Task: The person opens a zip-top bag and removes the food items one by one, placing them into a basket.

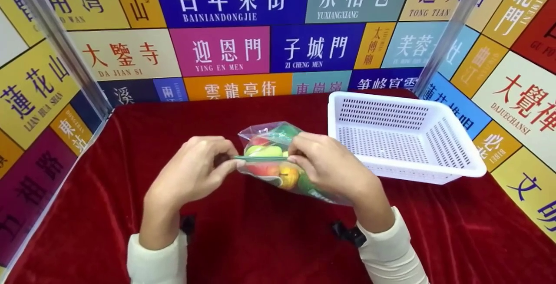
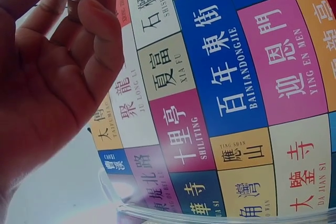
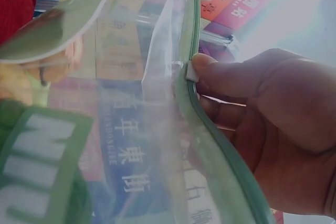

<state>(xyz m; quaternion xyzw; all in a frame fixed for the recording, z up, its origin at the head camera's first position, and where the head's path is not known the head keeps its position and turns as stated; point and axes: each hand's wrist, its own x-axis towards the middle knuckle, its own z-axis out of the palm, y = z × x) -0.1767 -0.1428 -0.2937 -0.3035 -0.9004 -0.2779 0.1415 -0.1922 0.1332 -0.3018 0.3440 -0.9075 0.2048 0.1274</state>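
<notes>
Two hands pinch the bag: left hand and right hand grip its green seal; uneven pressure could leave gaps, letting fruit spill.

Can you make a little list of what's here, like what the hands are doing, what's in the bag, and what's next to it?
left hand: pinches the left end of the bag's green zip strip
right hand: pinches the zip strip, thumb by the white slider
bag: clear, held above the cloth
inside bag: toy fruit, red, yellow and green
basket: white, empty, right of the bag
cloth: red, covers the table
walls: colourful sign panels
</notes>
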